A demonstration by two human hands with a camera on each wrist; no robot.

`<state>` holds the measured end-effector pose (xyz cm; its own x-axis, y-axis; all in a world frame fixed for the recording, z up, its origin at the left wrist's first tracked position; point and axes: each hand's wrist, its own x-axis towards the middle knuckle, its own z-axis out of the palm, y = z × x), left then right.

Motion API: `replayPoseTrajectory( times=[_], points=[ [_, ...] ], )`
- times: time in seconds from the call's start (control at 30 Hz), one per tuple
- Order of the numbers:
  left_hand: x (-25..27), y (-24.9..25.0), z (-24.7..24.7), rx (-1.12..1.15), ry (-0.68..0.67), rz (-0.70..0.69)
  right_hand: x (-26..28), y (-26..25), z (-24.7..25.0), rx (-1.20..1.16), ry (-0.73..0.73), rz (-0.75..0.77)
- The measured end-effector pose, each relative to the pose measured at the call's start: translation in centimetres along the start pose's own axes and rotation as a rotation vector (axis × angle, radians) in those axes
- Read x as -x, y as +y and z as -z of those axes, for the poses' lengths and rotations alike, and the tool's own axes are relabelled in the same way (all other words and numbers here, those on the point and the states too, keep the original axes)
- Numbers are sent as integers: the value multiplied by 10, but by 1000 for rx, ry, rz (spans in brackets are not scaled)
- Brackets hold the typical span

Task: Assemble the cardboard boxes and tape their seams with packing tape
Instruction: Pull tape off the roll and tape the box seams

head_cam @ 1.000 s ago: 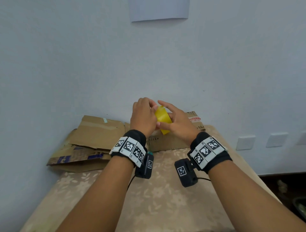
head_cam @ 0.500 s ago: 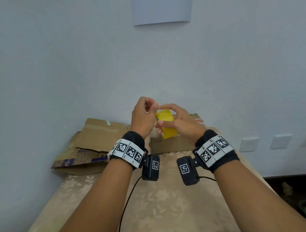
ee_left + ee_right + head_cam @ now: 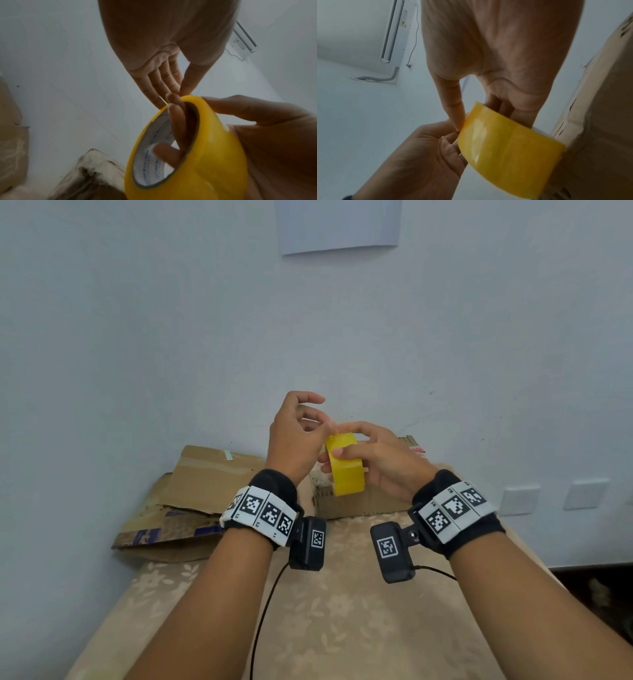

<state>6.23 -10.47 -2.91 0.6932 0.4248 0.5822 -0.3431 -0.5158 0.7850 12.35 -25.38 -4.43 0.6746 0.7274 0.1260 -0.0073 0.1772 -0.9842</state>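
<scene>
Against a pale wall point(image 3: 171, 337), flattened cardboard point(image 3: 191, 494) on floral tabletop point(image 3: 342, 628), apparently.

tape roll point(image 3: 346, 465) partly behind fingers; flattened cardboard point(image 3: 191, 498) partly behind left wrist

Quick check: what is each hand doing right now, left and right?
Left hand: thumb and fingertips pinched at the top rim of the yellow packing tape roll.
Right hand: grips the roll, fingers through its core.

Right hand point(image 3: 380, 460) curled in a grip; left hand point(image 3: 294, 440) pinches fingertips beside it.
</scene>
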Motion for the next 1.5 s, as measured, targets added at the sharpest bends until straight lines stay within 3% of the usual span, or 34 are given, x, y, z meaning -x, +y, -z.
replayPoseTrajectory(
  times=[0.27, 0.47, 0.63, 0.77, 0.93, 1.17, 1.5],
  points=[
    [2, -1, -3, 40, 42, -83, 3, -11, -10, -12, 26, -109],
    [3, 12, -3, 189, 86, -103, 2, -12, -9, -25, 113, -62],
    [-5, 18, 3, 268, 107, -26, 5, -15, -6, -90, -26, -8],
    [-7, 19, 10, 252, 95, -9, 8, -17, -7, -31, -69, -52],
    [-4, 18, 10, 239, 110, -48, 5, -19, -12, -64, -1, -93],
    [-9, 34, 8, 317, 141, -106, 1, -10, -16, -79, 134, -34],
    [-9, 27, 17, 333, 83, 17, -1, -13, -7, 444, 21, -114]
  ],
)
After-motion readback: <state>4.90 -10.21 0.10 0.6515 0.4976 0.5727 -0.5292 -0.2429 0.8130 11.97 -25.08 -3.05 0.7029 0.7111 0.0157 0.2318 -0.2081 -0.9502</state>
